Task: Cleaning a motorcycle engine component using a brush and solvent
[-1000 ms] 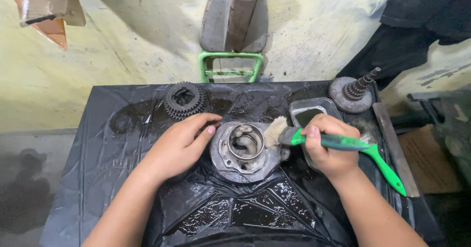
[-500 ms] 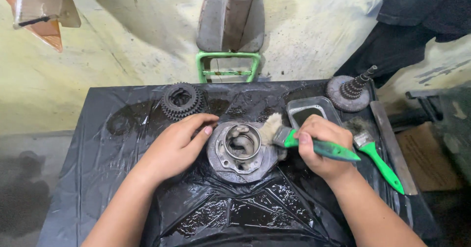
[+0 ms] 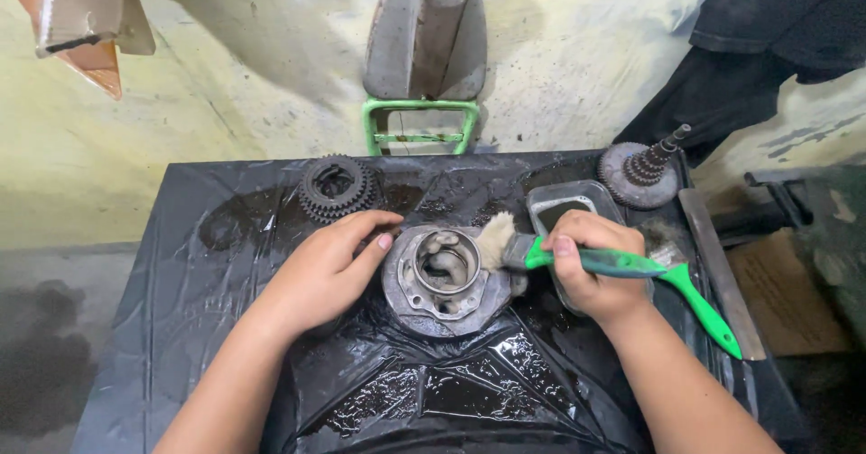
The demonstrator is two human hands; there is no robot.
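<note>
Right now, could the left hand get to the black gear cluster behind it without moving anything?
Probably yes: the left hand rests on the round metal housing, and the gear cluster sits just beyond its fingers with only bare black sheet between.

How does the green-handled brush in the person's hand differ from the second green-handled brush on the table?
The held brush is gripped in the right hand; the spare brush lies untouched on the black sheet. The held brush's bristles touch the round metal housing; the spare's bristles are largely hidden behind the hand. Both have green handles.
</note>
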